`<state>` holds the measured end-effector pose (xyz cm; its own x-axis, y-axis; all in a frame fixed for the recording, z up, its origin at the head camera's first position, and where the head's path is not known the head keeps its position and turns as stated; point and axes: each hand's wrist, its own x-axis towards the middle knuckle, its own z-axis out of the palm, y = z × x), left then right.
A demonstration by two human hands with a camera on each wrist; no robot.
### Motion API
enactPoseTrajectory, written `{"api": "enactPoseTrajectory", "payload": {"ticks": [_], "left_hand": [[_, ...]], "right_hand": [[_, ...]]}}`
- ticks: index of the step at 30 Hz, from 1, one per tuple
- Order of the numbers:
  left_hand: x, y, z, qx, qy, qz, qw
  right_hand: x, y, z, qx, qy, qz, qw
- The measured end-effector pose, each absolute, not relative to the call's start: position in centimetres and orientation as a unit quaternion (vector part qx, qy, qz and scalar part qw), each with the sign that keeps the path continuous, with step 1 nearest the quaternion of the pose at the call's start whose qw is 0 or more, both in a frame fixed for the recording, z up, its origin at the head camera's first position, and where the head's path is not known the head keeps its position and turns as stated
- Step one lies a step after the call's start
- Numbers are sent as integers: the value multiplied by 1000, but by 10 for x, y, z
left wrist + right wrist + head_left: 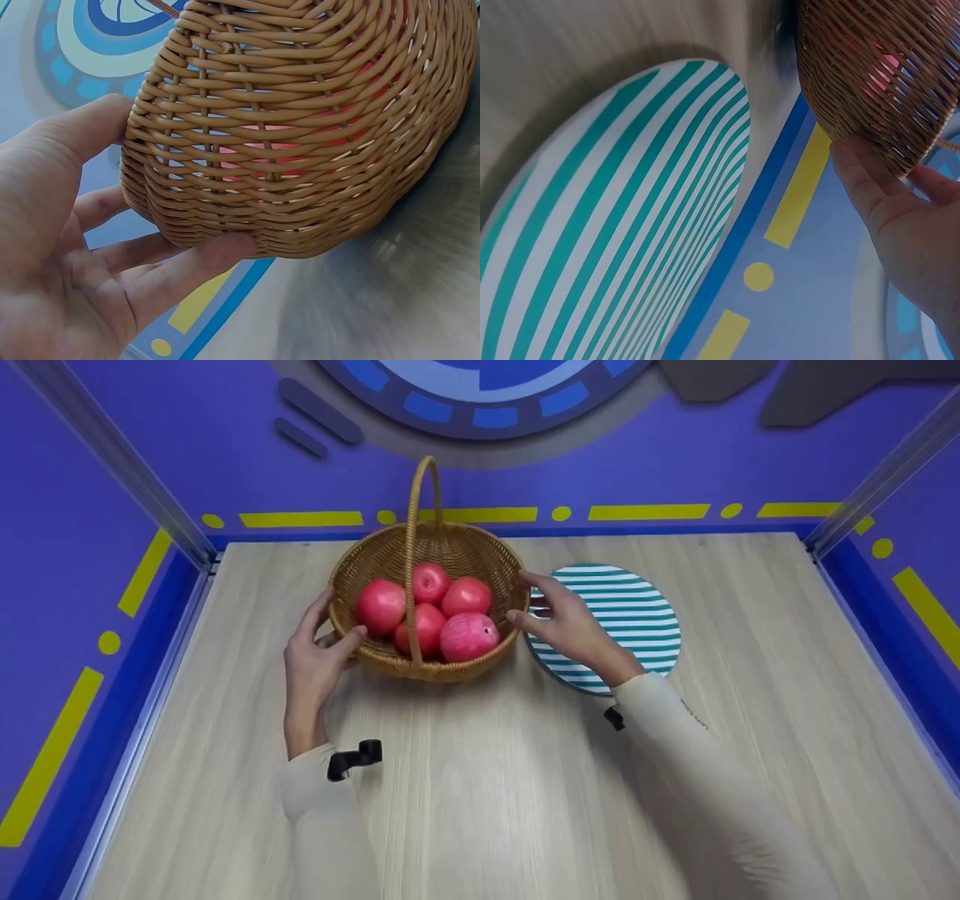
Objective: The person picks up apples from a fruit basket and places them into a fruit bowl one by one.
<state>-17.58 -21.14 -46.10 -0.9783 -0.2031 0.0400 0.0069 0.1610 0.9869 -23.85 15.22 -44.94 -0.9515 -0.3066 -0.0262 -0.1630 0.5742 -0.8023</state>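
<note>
A brown wicker basket [450,669] with a tall arched handle holds several round red and pink fruits [381,606], one of them streaked pink [469,637]. My left hand [315,660] grips the basket's left side, thumb at the rim; in the left wrist view, fingers [191,274] reach round and under the weave. On the opposite side my right hand [566,622] holds the rim between thumb and fingers, and the right wrist view shows fingertips against the outer wall. The basket seems lifted a little off the table, its underside mostly hidden from the head view.
A round mat with green and white stripes [622,622] lies right of the basket, partly beneath my right hand and forearm. The light wood table [480,810] meets a blue-purple wall [637,472] at the back, with side walls left and right.
</note>
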Motion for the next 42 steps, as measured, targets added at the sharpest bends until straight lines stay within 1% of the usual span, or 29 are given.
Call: {"api": "enactPoseTrajectory", "payload": {"ticks": [7,10,13,17,20,24,28,34,42], "left_hand": [[-178,-210,-462,59,-755,-647,87],[-179,-209,-462,58,-759,-643,89],[-179,-209,-462,59,-761,-640,93],[-178,-210,-464,56,-769,-627,111],[-177,-210,-466,54,-773,-621,116],[-176,-209,-468,53,-769,-628,111],[-176,-208,-468,54,-770,-626,111],[-178,-208,-468,55,-773,-622,110],[-177,-207,-469,49,-776,-617,123]], "right_hand": [[-237,157,-442,-136,890,-425,91],[-239,158,-438,-142,896,-413,86],[-240,156,-431,-156,906,-388,60],[-244,148,-420,-198,916,-350,6],[-248,139,-414,-229,912,-339,-8],[-253,122,-409,-241,912,-331,17],[-260,106,-411,-233,918,-319,47],[-271,93,-416,-227,919,-317,60],[-282,82,-424,-200,928,-299,92]]}}
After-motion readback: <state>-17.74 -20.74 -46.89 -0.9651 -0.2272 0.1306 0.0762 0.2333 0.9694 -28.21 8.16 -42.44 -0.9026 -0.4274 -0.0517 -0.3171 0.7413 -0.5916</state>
